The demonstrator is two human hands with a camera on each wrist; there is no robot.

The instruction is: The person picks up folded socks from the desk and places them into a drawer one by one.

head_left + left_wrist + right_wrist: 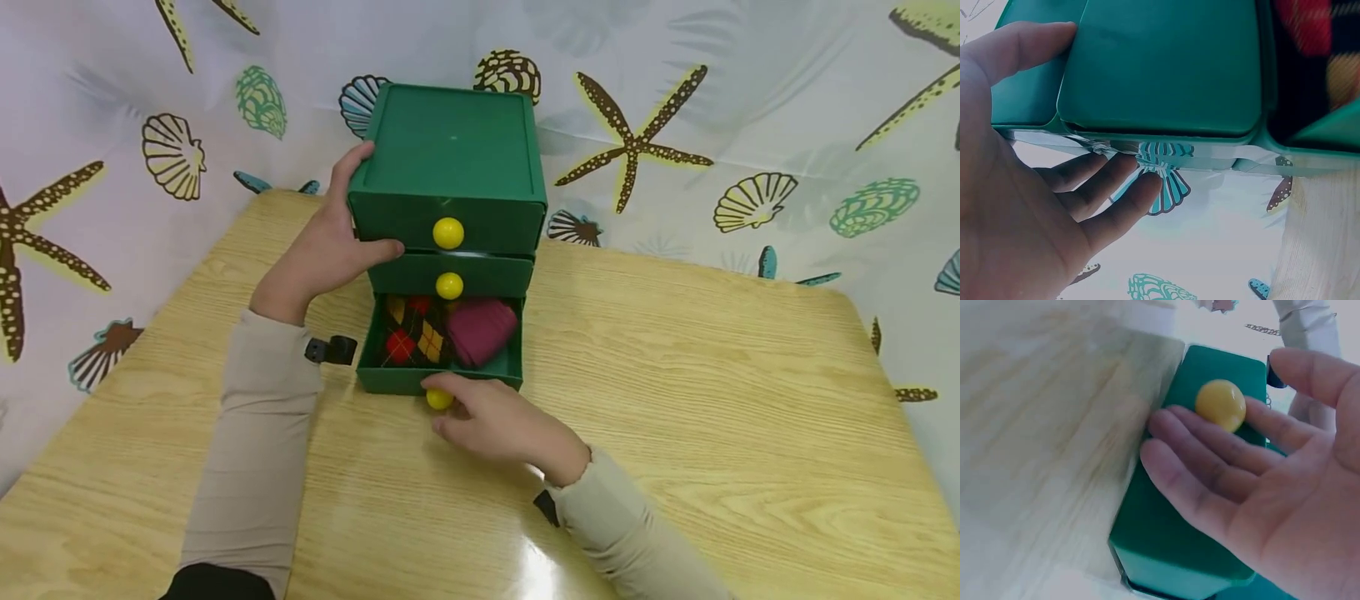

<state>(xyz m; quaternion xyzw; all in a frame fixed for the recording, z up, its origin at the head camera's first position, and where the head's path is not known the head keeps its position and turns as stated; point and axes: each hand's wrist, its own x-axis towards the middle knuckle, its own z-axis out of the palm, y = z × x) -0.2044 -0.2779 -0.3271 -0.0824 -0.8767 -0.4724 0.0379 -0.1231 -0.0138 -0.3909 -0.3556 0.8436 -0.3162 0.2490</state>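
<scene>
Looking down from the head view, a green drawer unit (450, 167) stands at the far middle of the bench (675, 400), with its bottom drawer (438, 377) drawn out toward six o'clock. Inside lie argyle socks (411, 333) on the nine o'clock side and a magenta bundle (482, 329) at three o'clock, touching each other. The left hand (330, 242) braces the unit's nine o'clock side, fingers straight up the wall and thumb laid across the front by the middle drawer (450, 275). The right hand (495, 421) sits at the drawer front, its fingers about the yellow knob (439, 398).

From the left wrist view, the left hand (1016, 187) lies flat and spread, the thumb over the top edge and the fingers (1110, 187) under the lower edge, pressing rather than clasping. I judge this bracing is what keeps the light box from sliding, so the palm should stay firm against the wall.

From the right wrist view, the right hand (1260, 487) is relaxed and unclenched: straight fingers (1210, 456) rest on the drawer face just below the yellow knob (1221, 404), the thumb apart above it. For a clean stroke, I judge the push or pull should run straight along the drawer's line, centred on the knob, so the drawer does not skew or snag the socks.
</scene>
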